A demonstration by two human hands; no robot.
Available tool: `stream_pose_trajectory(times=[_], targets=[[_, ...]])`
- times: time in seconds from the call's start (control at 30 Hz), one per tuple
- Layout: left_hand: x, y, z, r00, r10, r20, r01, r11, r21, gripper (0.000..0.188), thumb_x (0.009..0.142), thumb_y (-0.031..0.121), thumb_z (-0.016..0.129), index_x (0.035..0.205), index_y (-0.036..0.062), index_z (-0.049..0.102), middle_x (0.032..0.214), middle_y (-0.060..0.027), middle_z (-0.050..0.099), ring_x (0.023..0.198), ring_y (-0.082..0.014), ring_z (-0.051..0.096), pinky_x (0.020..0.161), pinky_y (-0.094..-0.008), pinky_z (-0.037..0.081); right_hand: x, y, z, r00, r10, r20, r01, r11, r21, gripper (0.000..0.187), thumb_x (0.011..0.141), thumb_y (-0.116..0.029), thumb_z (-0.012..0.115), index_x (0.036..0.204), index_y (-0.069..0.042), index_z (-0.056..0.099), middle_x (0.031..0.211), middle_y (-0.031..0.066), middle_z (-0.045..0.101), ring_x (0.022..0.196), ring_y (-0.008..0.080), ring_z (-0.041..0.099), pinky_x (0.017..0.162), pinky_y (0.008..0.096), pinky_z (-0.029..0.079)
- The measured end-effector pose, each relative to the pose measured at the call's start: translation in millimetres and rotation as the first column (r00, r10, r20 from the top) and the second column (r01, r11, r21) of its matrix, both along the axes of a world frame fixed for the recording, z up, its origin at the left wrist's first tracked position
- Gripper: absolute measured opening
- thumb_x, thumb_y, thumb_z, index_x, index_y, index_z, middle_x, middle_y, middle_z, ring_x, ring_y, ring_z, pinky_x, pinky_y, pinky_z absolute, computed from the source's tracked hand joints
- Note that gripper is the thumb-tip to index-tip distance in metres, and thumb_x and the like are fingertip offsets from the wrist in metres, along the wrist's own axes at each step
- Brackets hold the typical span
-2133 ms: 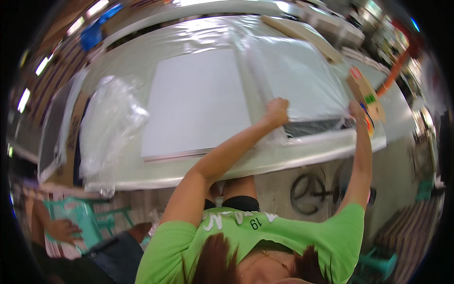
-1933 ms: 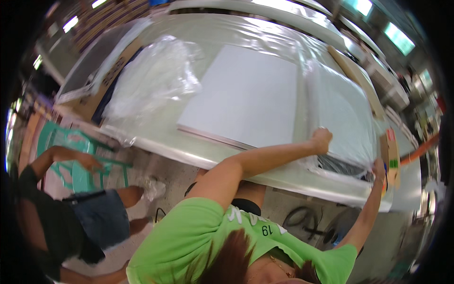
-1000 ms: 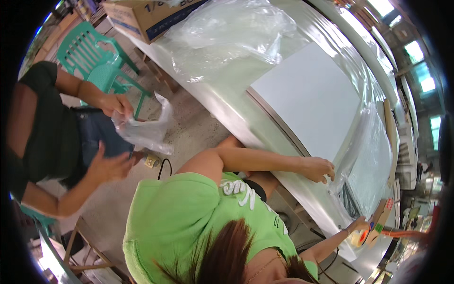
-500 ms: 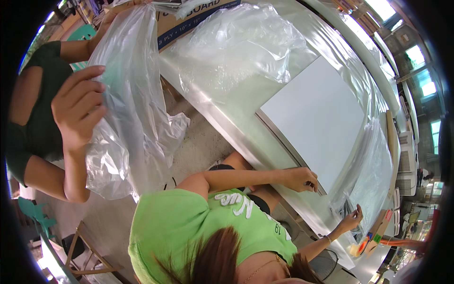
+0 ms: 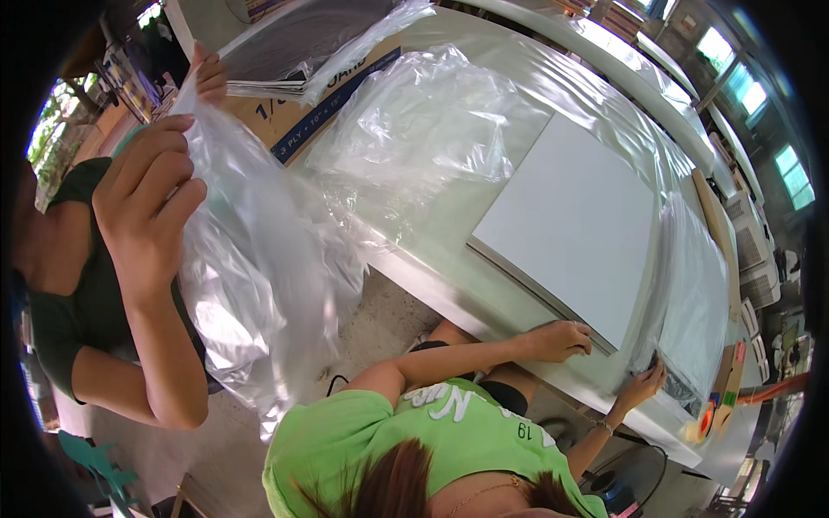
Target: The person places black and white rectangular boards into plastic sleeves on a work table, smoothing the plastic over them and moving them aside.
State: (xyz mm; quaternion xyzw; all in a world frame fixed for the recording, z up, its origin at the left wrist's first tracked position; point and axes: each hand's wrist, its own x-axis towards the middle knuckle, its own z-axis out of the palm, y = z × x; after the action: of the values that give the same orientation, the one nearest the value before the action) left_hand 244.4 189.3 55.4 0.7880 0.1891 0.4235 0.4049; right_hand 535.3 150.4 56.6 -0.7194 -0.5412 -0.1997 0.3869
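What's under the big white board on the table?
Around the white board is the pale table, and a grey-brown edge shows beneath its near side, by the left hand. The board hides everything further under, so I can't tell what's there.

Wearer: bright green short-sleeved tee [image 5: 345,440]; raised white script lettering [image 5: 449,406] on chest, small black printed digits [image 5: 525,430] alongside; wide neckline, thin gold-toned necklace [image 5: 479,500]; black shorts [image 5: 509,395]; slim metallic-looking bracelet [image 5: 602,424], right wrist; left hand [image 5: 555,342] and right hand [image 5: 643,382] bare; long loose hair [image 5: 397,470] over shirt front.
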Motion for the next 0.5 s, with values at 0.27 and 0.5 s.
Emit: stream_pose_trajectory(times=[0.27,0.5], targets=[[2,-4,8,0.985,0.119,-0.121,-0.117,0.993,0.028,0.013,0.086,0.010,0.056,0.092,0.0035,0.066,0.091,-0.0106,0.061,0.086,-0.0292,0.060,0.077,-0.0373,0.049,-28,-5,2,0.999,0.001,-0.032,0.001,0.997,0.079,0.028,0.088,0.001,0.043,0.112,-0.002,0.058,0.116,0.0181,0.057,0.113,0.0350,0.050,0.097,0.0433,0.037],[12,-4,16,0.979,0.084,-0.188,-0.079,0.996,0.033,0.013,0.087,0.011,0.056,0.093,0.0044,0.066,0.093,-0.0106,0.061,0.088,-0.0303,0.060,0.077,-0.0381,0.049,-21,-10,4,0.995,0.001,-0.096,0.012,0.990,0.139,0.025,0.087,0.002,0.045,0.108,0.000,0.059,0.112,0.0181,0.058,0.113,0.0353,0.050,0.096,0.0435,0.038]])
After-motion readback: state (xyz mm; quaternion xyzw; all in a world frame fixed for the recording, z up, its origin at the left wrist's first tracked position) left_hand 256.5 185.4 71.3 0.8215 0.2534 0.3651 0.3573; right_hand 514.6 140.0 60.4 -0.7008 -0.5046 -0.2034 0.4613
